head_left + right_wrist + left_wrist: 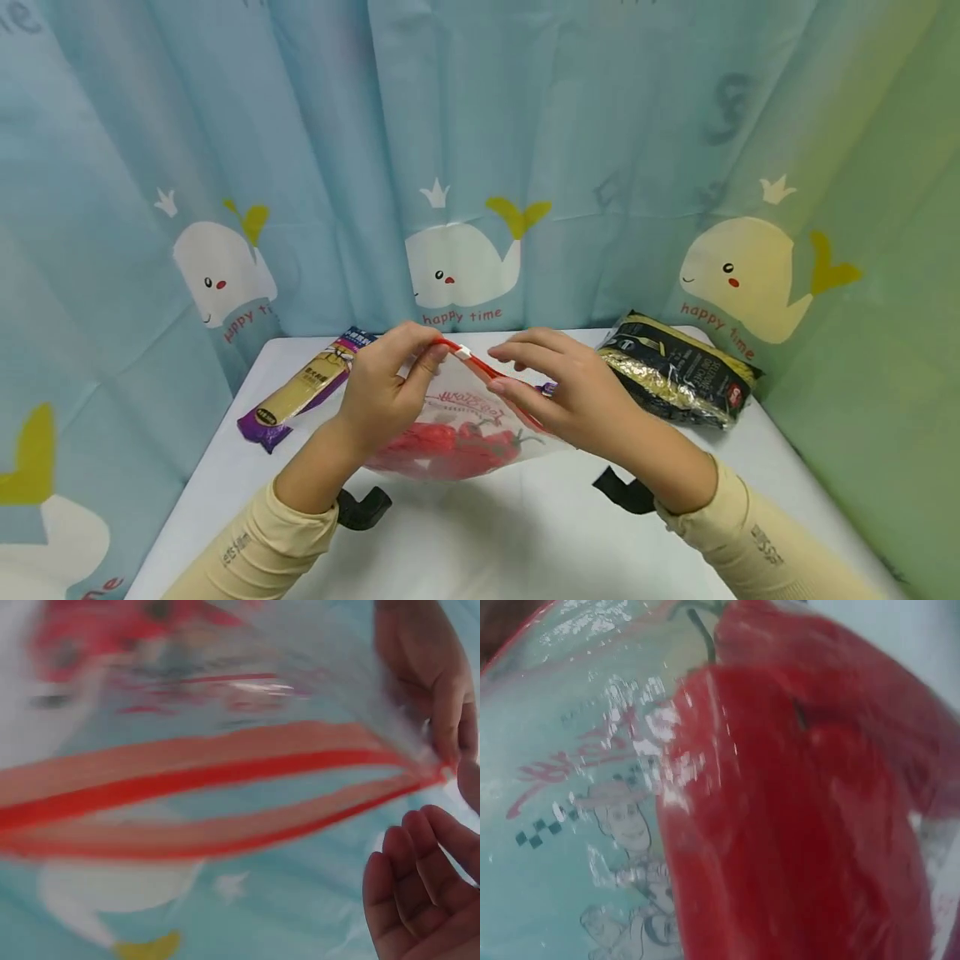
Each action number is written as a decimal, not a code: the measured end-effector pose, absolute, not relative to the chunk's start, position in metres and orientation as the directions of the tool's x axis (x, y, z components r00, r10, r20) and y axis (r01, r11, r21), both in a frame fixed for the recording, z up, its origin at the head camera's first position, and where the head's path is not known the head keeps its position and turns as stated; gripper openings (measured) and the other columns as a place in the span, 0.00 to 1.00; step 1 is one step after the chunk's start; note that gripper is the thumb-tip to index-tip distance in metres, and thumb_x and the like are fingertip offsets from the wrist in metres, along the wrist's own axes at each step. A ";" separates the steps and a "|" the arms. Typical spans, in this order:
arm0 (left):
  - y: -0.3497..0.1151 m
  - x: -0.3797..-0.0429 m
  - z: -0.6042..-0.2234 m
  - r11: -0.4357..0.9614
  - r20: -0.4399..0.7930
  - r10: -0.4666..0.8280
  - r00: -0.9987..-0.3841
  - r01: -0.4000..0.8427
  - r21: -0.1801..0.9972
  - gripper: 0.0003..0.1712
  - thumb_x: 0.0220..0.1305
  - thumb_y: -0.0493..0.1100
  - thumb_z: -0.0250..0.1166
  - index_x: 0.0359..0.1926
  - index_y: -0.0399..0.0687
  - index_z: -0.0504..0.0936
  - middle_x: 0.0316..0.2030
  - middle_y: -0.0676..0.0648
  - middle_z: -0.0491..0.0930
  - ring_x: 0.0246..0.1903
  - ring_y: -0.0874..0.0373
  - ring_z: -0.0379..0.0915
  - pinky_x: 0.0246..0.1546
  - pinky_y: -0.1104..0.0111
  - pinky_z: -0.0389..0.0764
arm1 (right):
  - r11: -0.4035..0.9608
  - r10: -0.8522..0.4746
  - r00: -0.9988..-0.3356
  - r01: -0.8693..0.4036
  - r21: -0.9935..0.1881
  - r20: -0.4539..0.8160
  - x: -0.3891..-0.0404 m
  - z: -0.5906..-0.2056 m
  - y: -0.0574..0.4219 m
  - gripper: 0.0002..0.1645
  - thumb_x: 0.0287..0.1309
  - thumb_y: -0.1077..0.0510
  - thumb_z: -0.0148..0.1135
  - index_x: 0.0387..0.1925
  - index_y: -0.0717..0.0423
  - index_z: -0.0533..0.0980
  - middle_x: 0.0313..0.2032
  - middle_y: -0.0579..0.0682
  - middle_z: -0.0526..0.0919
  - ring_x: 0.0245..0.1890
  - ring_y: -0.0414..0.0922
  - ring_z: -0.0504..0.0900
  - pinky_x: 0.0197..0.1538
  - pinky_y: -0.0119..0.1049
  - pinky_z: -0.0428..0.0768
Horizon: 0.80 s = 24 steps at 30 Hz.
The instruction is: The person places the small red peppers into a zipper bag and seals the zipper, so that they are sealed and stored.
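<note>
My left hand pinches one upper corner of a clear zip bag between thumb and forefinger. The bag has a red zip edge with a white slider close to those fingers. Several red peppers with green stems lie inside, and they fill much of the left wrist view. My right hand is beside the zip edge, its fingers extended. In the right wrist view that hand shows loose fingers below the pinched corner, and the bag's mouth gapes between two red strips.
A purple and gold packet lies at the table's back left. On the back right is a black and gold packet. A blue curtain with whale prints hangs behind the white table. Black pieces show near the wrists.
</note>
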State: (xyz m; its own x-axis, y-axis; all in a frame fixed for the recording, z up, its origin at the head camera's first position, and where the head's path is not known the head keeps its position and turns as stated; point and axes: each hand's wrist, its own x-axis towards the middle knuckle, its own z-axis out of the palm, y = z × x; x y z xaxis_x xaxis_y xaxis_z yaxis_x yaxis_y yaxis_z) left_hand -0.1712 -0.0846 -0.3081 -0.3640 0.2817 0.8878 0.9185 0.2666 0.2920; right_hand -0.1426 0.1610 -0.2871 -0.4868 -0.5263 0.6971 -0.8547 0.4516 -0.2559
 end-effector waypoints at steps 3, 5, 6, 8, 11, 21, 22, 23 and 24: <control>-0.081 -0.168 -0.307 0.264 0.903 0.282 -0.325 0.931 0.253 0.07 0.72 0.40 0.61 0.39 0.39 0.80 0.28 0.48 0.79 0.25 0.61 0.74 0.26 0.72 0.77 | 0.412 -0.520 -0.424 -0.885 -0.218 0.741 -0.147 -0.274 0.141 0.13 0.60 0.55 0.71 0.46 0.56 0.85 0.43 0.47 0.85 0.38 0.42 0.82 0.36 0.33 0.79; -0.080 -0.167 -0.306 0.258 0.912 0.280 -0.300 0.938 0.230 0.14 0.76 0.46 0.57 0.39 0.39 0.80 0.28 0.48 0.78 0.24 0.61 0.73 0.26 0.72 0.76 | 0.405 -0.527 -0.409 -0.891 -0.203 0.745 -0.148 -0.268 0.134 0.11 0.59 0.57 0.72 0.43 0.55 0.85 0.40 0.46 0.85 0.37 0.41 0.82 0.37 0.33 0.79; -0.080 -0.167 -0.305 0.255 0.916 0.280 -0.288 0.942 0.218 0.15 0.76 0.46 0.56 0.39 0.38 0.79 0.27 0.48 0.78 0.23 0.61 0.73 0.26 0.72 0.76 | 0.403 -0.532 -0.402 -0.894 -0.195 0.745 -0.149 -0.266 0.131 0.10 0.58 0.58 0.73 0.41 0.55 0.85 0.39 0.45 0.85 0.36 0.41 0.82 0.37 0.33 0.79; -0.080 -0.166 -0.303 0.245 0.918 0.287 -0.273 0.947 0.206 0.15 0.76 0.47 0.56 0.38 0.38 0.80 0.27 0.48 0.78 0.23 0.61 0.73 0.26 0.71 0.76 | 0.394 -0.542 -0.391 -0.900 -0.185 0.744 -0.151 -0.263 0.128 0.08 0.56 0.60 0.73 0.39 0.56 0.85 0.37 0.45 0.85 0.36 0.41 0.82 0.37 0.33 0.79; -0.081 -0.164 -0.301 0.222 0.914 0.309 -0.264 0.954 0.200 0.16 0.76 0.47 0.57 0.39 0.37 0.80 0.26 0.48 0.78 0.22 0.61 0.72 0.27 0.72 0.76 | 0.390 -0.569 -0.376 -0.906 -0.163 0.731 -0.150 -0.261 0.126 0.07 0.56 0.62 0.73 0.37 0.56 0.85 0.36 0.45 0.85 0.36 0.41 0.81 0.38 0.34 0.79; -0.081 -0.162 -0.301 0.287 0.963 0.218 -0.159 0.953 0.093 0.16 0.73 0.45 0.61 0.34 0.37 0.84 0.24 0.47 0.81 0.20 0.59 0.72 0.24 0.70 0.76 | 0.410 -0.610 -0.360 -0.906 -0.108 0.706 -0.147 -0.264 0.128 0.03 0.62 0.60 0.68 0.34 0.55 0.84 0.33 0.43 0.82 0.30 0.37 0.76 0.32 0.30 0.75; -0.083 -0.162 -0.300 0.303 0.970 0.184 -0.161 0.948 0.100 0.16 0.72 0.45 0.61 0.33 0.36 0.84 0.24 0.47 0.82 0.20 0.59 0.72 0.24 0.70 0.76 | 0.413 -0.611 -0.361 -0.905 -0.106 0.704 -0.148 -0.266 0.129 0.02 0.62 0.60 0.67 0.34 0.55 0.84 0.33 0.43 0.82 0.29 0.37 0.75 0.31 0.30 0.75; -0.085 -0.162 -0.299 0.318 0.976 0.145 -0.165 0.942 0.112 0.16 0.72 0.45 0.62 0.33 0.36 0.84 0.23 0.47 0.82 0.20 0.58 0.73 0.25 0.70 0.76 | 0.417 -0.612 -0.365 -0.903 -0.106 0.701 -0.148 -0.267 0.132 0.02 0.63 0.60 0.67 0.34 0.54 0.84 0.33 0.42 0.81 0.29 0.36 0.75 0.31 0.30 0.75; -0.089 -0.162 -0.297 0.330 0.979 0.103 -0.174 0.935 0.132 0.16 0.72 0.45 0.62 0.32 0.36 0.84 0.23 0.46 0.82 0.20 0.58 0.74 0.25 0.71 0.76 | 0.419 -0.613 -0.366 -0.902 -0.104 0.701 -0.147 -0.269 0.136 0.02 0.63 0.60 0.66 0.34 0.54 0.83 0.33 0.42 0.81 0.29 0.36 0.75 0.31 0.30 0.75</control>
State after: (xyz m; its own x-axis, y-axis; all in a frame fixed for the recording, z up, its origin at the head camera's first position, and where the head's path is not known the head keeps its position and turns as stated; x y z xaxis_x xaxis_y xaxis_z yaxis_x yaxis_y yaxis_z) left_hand -0.1621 -0.0885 -0.2969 -0.1742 0.1026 0.9793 0.9347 0.3303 0.1317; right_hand -0.1475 0.1355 -0.2692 -0.3655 -0.6129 0.7006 -0.9019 0.4192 -0.1039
